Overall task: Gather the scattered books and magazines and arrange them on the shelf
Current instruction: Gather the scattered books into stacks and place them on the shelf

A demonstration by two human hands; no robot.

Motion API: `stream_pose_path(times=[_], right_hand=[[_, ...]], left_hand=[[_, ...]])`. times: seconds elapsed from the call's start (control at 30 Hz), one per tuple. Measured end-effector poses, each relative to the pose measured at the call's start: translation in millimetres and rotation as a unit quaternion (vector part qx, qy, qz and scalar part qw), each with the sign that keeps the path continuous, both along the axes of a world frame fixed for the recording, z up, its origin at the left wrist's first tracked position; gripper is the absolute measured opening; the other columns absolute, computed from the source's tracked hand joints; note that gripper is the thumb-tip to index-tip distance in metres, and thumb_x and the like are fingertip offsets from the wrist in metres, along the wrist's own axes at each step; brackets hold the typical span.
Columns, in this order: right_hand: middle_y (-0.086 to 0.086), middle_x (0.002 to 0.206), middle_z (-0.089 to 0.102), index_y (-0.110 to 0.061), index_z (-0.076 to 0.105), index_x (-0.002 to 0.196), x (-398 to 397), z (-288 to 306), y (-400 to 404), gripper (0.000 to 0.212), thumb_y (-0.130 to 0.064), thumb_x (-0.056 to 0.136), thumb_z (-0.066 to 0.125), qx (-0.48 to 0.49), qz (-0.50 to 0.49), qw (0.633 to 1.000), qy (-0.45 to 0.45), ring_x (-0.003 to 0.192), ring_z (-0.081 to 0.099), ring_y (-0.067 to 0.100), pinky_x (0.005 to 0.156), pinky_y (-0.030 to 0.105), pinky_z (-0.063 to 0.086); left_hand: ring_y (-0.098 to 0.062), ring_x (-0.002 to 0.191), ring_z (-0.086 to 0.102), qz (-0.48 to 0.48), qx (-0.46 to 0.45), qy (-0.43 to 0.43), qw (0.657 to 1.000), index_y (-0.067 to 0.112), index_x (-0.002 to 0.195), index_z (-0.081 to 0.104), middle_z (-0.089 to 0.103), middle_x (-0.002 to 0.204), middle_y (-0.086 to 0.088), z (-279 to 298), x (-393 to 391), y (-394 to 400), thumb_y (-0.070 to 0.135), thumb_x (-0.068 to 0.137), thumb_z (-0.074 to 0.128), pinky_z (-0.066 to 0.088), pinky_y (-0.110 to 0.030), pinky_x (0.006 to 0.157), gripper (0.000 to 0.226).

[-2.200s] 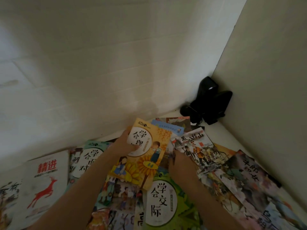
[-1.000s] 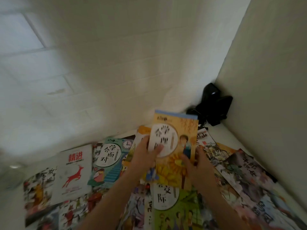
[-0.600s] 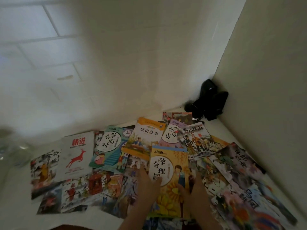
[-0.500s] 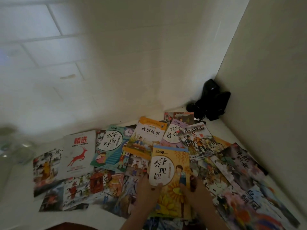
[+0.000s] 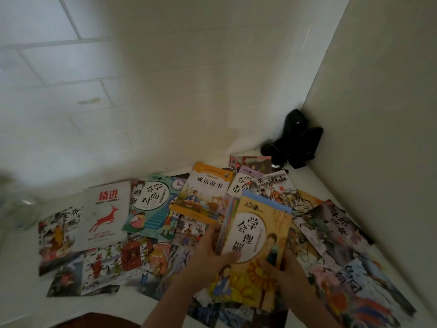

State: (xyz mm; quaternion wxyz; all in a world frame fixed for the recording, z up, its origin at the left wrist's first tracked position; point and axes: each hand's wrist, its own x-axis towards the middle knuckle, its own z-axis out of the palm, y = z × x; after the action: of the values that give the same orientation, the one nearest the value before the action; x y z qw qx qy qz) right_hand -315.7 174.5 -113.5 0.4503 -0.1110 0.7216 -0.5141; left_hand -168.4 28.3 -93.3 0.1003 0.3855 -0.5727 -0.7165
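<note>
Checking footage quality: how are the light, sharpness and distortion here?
Head view: dim, shadow deepest by the black object in the corner; blurred at the left edge; the yellow book in both hands reads clearly; wide-angle lens bends the wall tile lines.

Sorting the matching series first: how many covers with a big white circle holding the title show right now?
3: the yellow book held in both hands, the teal book lying left of centre, and the purple book half-covered behind. More may hide under the pile.
</note>
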Motion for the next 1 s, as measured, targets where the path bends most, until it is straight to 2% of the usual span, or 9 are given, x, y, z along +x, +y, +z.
stream_pose_path(times=[0.13,0.23,0.27,0.3,0.37,0.53,0.67,0.9,1.0], right_hand=[[-0.005,0.101,0.062,-0.021,0.046,0.119,-2,27,-23,0.043,-0.011,0.084,0.069,-0.086,0.055,0.987,0.127,0.084,0.062,-0.008,0.073,0.016,0.051],[-0.012,0.134,0.044,-0.023,0.024,0.140,8,22,-48,0.066,-0.016,0.089,0.065,-0.078,0.046,0.976,0.200,0.120,0.048,0.004,0.094,0.016,0.038],[-0.011,0.124,0.049,-0.026,0.025,0.133,12,17,-52,0.061,-0.023,0.088,0.065,-0.068,0.042,0.973,0.218,0.115,0.053,0.011,0.098,0.028,0.047],[-0.005,0.107,0.053,-0.023,0.029,0.125,14,8,-52,0.053,-0.026,0.086,0.065,-0.054,0.046,0.972,0.223,0.100,0.058,0.016,0.081,0.036,0.053],[0.003,0.084,0.048,-0.009,0.038,0.111,19,-10,-49,0.037,-0.013,0.087,0.065,-0.008,0.063,0.973,0.220,0.071,0.056,0.004,0.068,0.020,0.053],[0.000,0.094,0.069,-0.006,0.065,0.109,29,-36,-44,0.039,-0.035,0.085,0.067,0.007,0.092,0.976,0.199,0.082,0.064,-0.001,0.068,0.010,0.050],[-0.001,0.087,0.070,-0.006,0.065,0.101,26,-31,-48,0.020,-0.020,0.087,0.066,-0.023,0.073,0.973,0.216,0.076,0.066,0.001,0.064,0.012,0.050],[-0.004,0.106,0.063,-0.029,0.034,0.136,37,-32,-62,0.055,-0.019,0.090,0.062,-0.055,-0.020,0.975,0.213,0.090,0.064,0.006,0.073,0.018,0.054],[-0.001,0.114,0.060,-0.021,0.029,0.142,37,-14,-73,0.067,-0.032,0.088,0.065,-0.078,-0.026,0.969,0.231,0.097,0.063,0.011,0.076,0.019,0.056]], left_hand=[[-0.018,0.109,0.065,-0.002,-0.067,0.075,0.995,0.030,0.128,0.046,0.065,0.120,0.003,18,11,-26,0.009,0.075,0.078,0.057,-0.041,0.085,0.065],[-0.018,0.115,0.061,0.007,-0.126,0.080,0.989,0.031,0.134,0.040,0.062,0.124,0.004,17,16,-44,0.011,0.078,0.075,0.056,-0.040,0.088,0.068],[-0.017,0.117,0.060,0.001,-0.136,0.072,0.988,0.031,0.136,0.038,0.061,0.125,0.004,13,18,-47,0.011,0.081,0.073,0.055,-0.040,0.089,0.068],[-0.017,0.118,0.060,-0.009,-0.140,0.060,0.988,0.030,0.138,0.037,0.061,0.126,0.004,6,20,-48,0.010,0.083,0.071,0.055,-0.040,0.089,0.067],[-0.014,0.117,0.060,-0.017,-0.130,0.035,0.991,0.027,0.141,0.034,0.061,0.126,0.006,-14,23,-46,0.010,0.086,0.069,0.056,-0.036,0.088,0.067],[-0.005,0.103,0.066,-0.007,-0.096,0.006,0.995,-0.006,0.145,0.018,0.054,0.134,-0.013,-45,25,-37,0.013,0.079,0.075,0.054,-0.018,0.078,0.090],[-0.003,0.104,0.064,0.013,-0.107,0.042,0.993,0.008,0.141,0.020,0.057,0.120,-0.004,-43,14,-33,-0.016,0.081,0.062,0.055,-0.018,0.077,0.077],[-0.004,0.118,0.055,0.052,-0.138,0.049,0.988,0.019,0.141,0.029,0.053,0.129,0.004,-55,11,-36,-0.006,0.084,0.066,0.054,-0.022,0.084,0.072],[-0.002,0.114,0.058,0.080,-0.139,0.059,0.985,0.024,0.146,0.024,0.054,0.130,0.007,-39,13,-41,0.002,0.084,0.070,0.056,-0.025,0.083,0.080]])
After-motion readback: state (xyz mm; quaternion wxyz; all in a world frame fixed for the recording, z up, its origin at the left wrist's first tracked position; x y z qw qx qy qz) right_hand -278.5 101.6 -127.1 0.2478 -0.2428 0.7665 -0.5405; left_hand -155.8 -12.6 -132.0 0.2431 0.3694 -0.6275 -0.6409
